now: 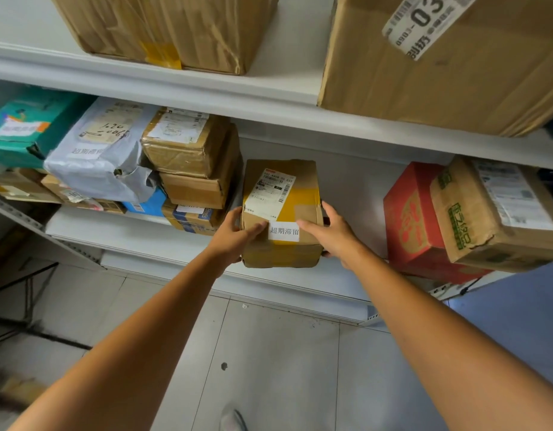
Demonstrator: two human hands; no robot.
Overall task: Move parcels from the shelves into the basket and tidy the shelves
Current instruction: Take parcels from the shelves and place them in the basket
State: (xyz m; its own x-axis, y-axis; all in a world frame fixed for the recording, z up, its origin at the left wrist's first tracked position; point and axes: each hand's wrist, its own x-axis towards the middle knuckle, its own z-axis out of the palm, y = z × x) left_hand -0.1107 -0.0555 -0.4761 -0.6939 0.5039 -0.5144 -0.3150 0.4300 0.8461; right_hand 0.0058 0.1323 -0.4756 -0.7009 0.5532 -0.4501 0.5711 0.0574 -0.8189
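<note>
A small brown cardboard parcel (281, 213) with yellow tape and a white shipping label sits at the front of the white lower shelf (138, 234), in the middle. My left hand (238, 233) grips its left side, thumb on the top face. On the parcel's right side my right hand (329, 230) holds it, with the thumb lying across the top near a small white sticker. No basket is in view.
Left of the parcel stands a stack of brown boxes (191, 163), a grey mailer bag (104, 150) and a teal parcel (26, 126). To the right are a red box (412, 219) and a brown box (499, 213). Two large cartons (440, 63) sit on the upper shelf. Tiled floor lies below.
</note>
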